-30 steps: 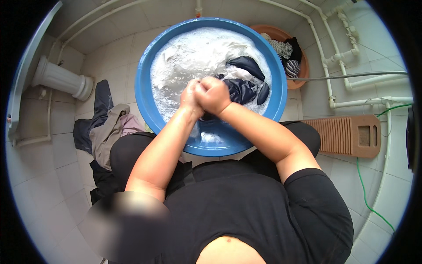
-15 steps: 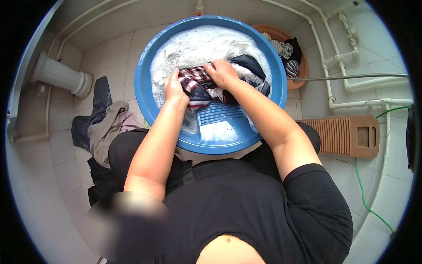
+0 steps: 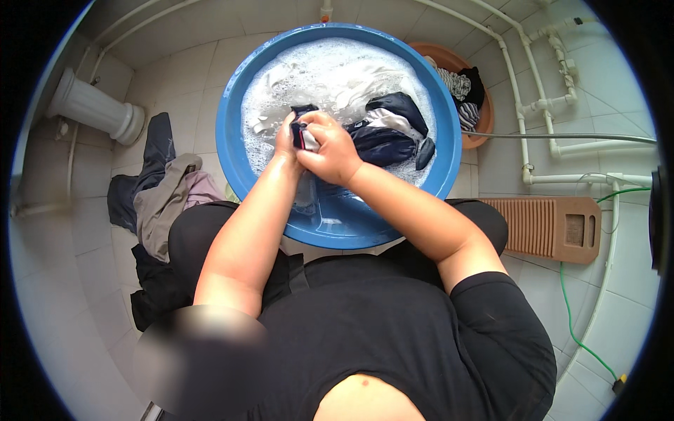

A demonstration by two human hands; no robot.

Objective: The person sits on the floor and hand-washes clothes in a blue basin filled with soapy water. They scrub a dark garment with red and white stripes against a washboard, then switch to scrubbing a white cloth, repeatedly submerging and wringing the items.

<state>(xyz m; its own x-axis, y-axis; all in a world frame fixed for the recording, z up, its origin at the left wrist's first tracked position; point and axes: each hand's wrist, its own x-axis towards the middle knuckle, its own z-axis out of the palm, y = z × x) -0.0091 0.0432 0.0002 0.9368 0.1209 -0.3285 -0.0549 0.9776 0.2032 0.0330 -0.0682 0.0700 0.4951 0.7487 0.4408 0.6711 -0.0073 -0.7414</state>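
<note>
A big round blue washtub (image 3: 229, 151) stands in front of me, full of sudsy water with white cloth (image 3: 351, 84) soaking in it. Over its near left part my left hand (image 3: 285, 144) and my right hand (image 3: 331, 151) are closed together on a bunched piece of navy, white and red cloth (image 3: 300, 133). The fingers hide much of that piece. Right of my hands, a wet navy-and-white garment (image 3: 393, 133) lies heaped in the suds; whether it joins the held cloth I cannot tell.
A brown washboard (image 3: 540, 228) lies right of my knee. Behind the tub's right side sits an orange basin (image 3: 486, 130) with clothes. Clothes (image 3: 161, 196) lie on the floor at left, near a white pedestal (image 3: 98, 109). White pipes (image 3: 521, 126) and a green cord (image 3: 572, 316) run at right.
Both hands have drawn together toward the left, bunching up the cloth. The striped part spread between them before is now gathered or hidden, and the navy garment lies free of my right hand.
</note>
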